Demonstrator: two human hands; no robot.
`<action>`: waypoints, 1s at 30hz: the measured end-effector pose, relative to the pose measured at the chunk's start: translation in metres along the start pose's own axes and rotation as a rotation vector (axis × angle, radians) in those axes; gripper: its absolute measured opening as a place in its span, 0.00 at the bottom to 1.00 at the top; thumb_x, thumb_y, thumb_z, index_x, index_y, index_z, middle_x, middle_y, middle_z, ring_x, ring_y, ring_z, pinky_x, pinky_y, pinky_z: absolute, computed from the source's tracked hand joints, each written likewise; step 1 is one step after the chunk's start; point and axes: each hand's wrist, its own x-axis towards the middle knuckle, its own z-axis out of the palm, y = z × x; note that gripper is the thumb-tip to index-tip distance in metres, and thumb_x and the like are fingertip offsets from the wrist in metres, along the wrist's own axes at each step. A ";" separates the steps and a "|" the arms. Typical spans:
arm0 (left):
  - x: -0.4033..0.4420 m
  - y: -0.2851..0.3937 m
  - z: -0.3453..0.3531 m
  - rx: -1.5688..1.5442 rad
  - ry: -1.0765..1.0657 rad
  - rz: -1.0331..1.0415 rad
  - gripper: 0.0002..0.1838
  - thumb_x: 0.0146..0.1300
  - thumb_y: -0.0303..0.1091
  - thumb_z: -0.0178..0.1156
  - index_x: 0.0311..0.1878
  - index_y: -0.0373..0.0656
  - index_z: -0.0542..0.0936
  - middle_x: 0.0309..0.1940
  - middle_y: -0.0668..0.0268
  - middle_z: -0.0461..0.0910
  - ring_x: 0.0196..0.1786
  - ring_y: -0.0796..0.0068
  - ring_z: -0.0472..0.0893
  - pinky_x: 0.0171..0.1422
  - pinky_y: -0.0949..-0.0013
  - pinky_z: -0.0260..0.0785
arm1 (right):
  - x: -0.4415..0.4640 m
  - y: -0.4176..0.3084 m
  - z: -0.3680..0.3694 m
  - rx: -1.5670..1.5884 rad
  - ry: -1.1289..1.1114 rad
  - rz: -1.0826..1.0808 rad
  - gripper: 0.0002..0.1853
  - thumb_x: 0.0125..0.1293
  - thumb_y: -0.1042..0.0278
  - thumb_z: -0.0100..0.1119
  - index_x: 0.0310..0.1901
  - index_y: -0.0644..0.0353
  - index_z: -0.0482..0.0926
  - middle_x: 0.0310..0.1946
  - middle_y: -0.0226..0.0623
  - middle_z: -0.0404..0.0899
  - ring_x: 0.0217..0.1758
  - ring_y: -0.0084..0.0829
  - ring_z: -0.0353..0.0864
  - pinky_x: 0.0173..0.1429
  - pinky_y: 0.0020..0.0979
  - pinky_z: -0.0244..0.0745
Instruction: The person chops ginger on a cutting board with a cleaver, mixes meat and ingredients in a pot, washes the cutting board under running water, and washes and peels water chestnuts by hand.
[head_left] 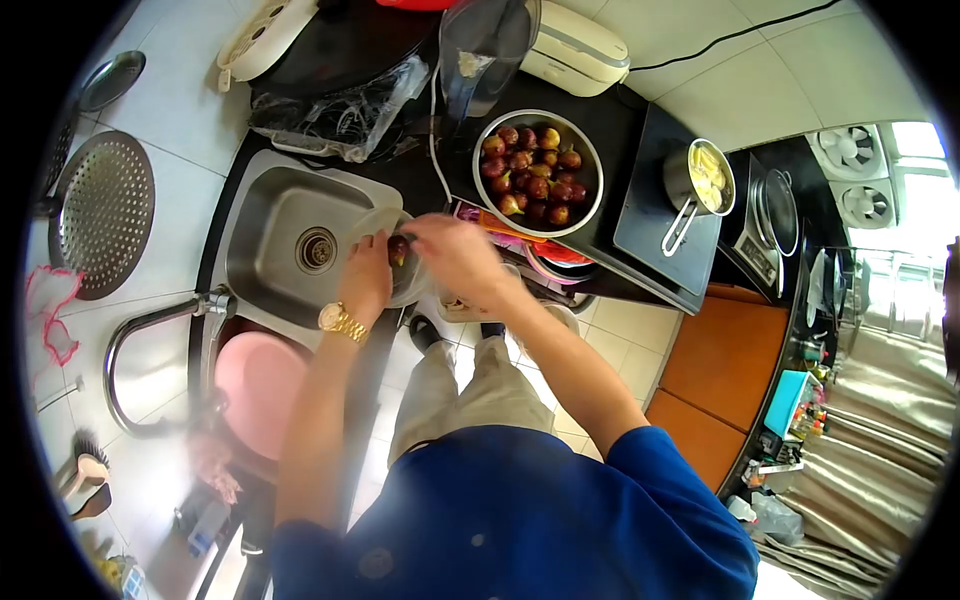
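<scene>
My left hand (367, 276), with a gold watch at the wrist, is closed at the edge of the sink. Its fingertips press against a dark purple fig (399, 251). Beneath the fig is a clear bowl (408, 290), partly covered by both hands. From the other side my right hand (458, 258) reaches in, smeared by motion, its fingers drawn together close to the fig. Whatever those fingers may hold is too blurred to make out. Beyond the right hand, a steel bowl (597, 190) holds several whole reddish-purple figs.
The steel sink (250, 245) is on the left, with a curved faucet (125, 350) and a pink basin (260, 385) nearer me. To the right, a saucepan (683, 185) with pale yellow pieces stands on a dark board (645, 235). A blender jug (478, 75) stands behind.
</scene>
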 end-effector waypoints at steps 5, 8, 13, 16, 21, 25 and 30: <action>-0.001 0.028 -0.021 -0.121 0.261 0.161 0.18 0.68 0.28 0.62 0.61 0.43 0.80 0.50 0.55 0.84 0.54 0.47 0.82 0.58 0.51 0.77 | -0.032 0.101 -0.113 -0.529 0.237 0.365 0.20 0.63 0.67 0.73 0.57 0.58 0.85 0.51 0.47 0.83 0.54 0.51 0.83 0.59 0.46 0.82; 0.013 0.066 -0.011 -0.270 0.309 0.187 0.16 0.68 0.34 0.67 0.58 0.47 0.81 0.48 0.60 0.84 0.52 0.52 0.83 0.54 0.54 0.79 | -0.040 0.139 -0.128 -0.600 0.059 0.330 0.22 0.62 0.68 0.73 0.58 0.58 0.83 0.54 0.47 0.80 0.57 0.51 0.80 0.59 0.47 0.81; 0.032 0.127 -0.005 -0.250 0.331 0.288 0.14 0.66 0.36 0.69 0.53 0.45 0.84 0.44 0.63 0.83 0.50 0.55 0.82 0.56 0.57 0.77 | -0.036 0.154 -0.137 -0.547 0.026 0.359 0.22 0.65 0.67 0.70 0.61 0.57 0.83 0.52 0.47 0.82 0.53 0.50 0.84 0.58 0.46 0.82; 0.061 0.163 0.000 -0.145 0.416 0.427 0.13 0.64 0.36 0.70 0.49 0.43 0.85 0.45 0.63 0.83 0.53 0.55 0.81 0.58 0.55 0.74 | -0.030 0.151 -0.150 -0.286 0.173 0.497 0.22 0.66 0.66 0.70 0.61 0.58 0.83 0.51 0.49 0.84 0.48 0.48 0.87 0.54 0.42 0.83; 0.099 0.190 0.016 0.209 0.123 0.335 0.13 0.59 0.39 0.72 0.43 0.43 0.86 0.41 0.62 0.85 0.52 0.58 0.80 0.56 0.54 0.71 | -0.036 0.132 -0.165 0.710 0.274 0.712 0.25 0.74 0.65 0.68 0.65 0.73 0.75 0.50 0.40 0.84 0.48 0.29 0.86 0.50 0.31 0.84; 0.116 0.185 0.025 0.263 0.073 0.311 0.11 0.58 0.39 0.72 0.41 0.45 0.87 0.36 0.62 0.86 0.53 0.58 0.80 0.55 0.53 0.70 | -0.045 0.139 -0.166 0.892 0.365 0.732 0.19 0.74 0.68 0.67 0.61 0.69 0.77 0.45 0.35 0.84 0.42 0.25 0.84 0.49 0.26 0.81; 0.123 0.203 0.017 -0.013 0.143 0.404 0.22 0.61 0.33 0.66 0.61 0.46 0.84 0.51 0.58 0.83 0.56 0.56 0.80 0.61 0.52 0.72 | -0.052 0.135 -0.168 1.069 0.409 0.720 0.14 0.75 0.70 0.65 0.57 0.67 0.77 0.45 0.33 0.84 0.42 0.24 0.85 0.48 0.26 0.81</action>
